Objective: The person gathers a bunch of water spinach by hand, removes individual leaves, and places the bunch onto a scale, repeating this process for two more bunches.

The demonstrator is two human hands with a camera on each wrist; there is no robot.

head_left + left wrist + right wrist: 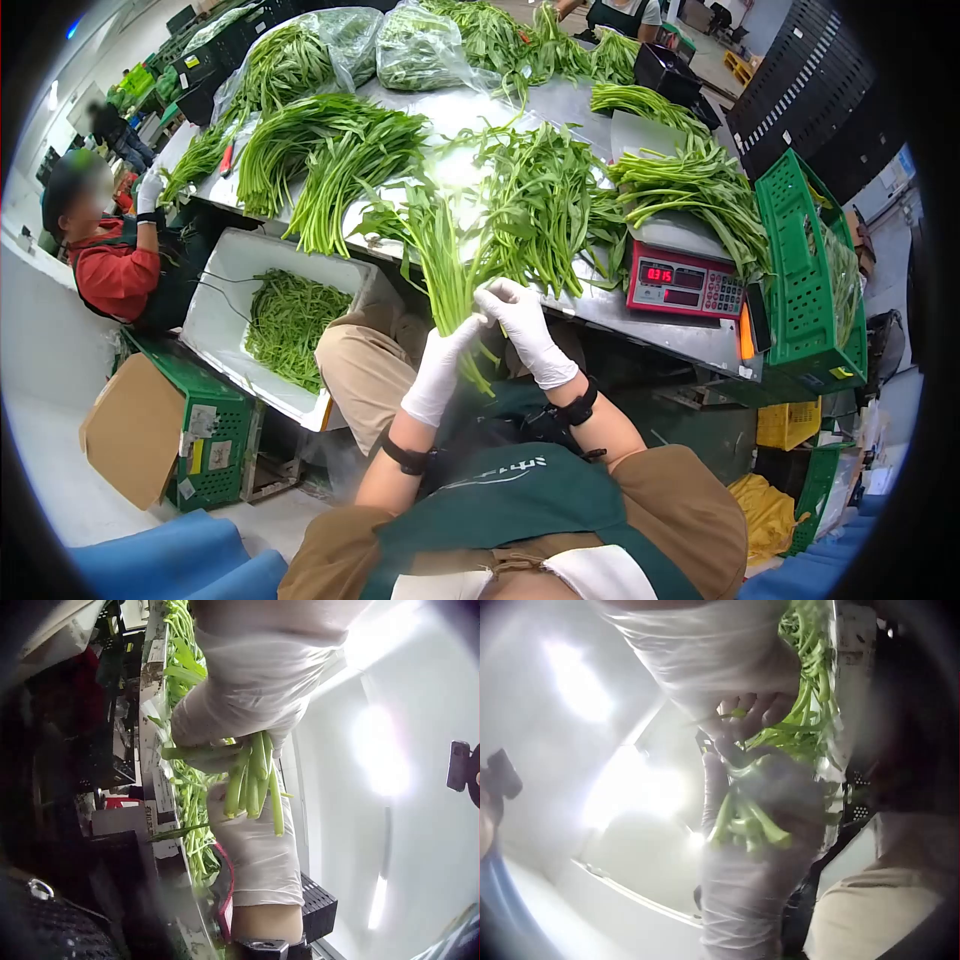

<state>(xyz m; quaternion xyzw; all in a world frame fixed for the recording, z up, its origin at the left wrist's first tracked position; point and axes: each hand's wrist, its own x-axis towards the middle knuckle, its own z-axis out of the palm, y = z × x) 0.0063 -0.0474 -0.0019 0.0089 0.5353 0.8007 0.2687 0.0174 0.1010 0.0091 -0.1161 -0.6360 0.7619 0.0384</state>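
White-gloved, my left hand (445, 362) grips a bunch of water spinach (445, 270) near its cut ends, leaves pointing away over the table edge. The cut stem ends (251, 784) poke out of that fist in the left wrist view. Right beside it is my gloved right hand (522, 325), its fingers curled, with a thin stem (739, 713) pinched in them. More loose water spinach (560, 190) lies on the metal table just beyond both hands.
A red scale (685, 285) reading 0.315 carries greens at the right, next to a green crate (795, 260). Sorted bunches (330, 160) lie at the left. Below them stands a white foam box (215, 290) of trimmings. A person in red (115, 275) works at far left.
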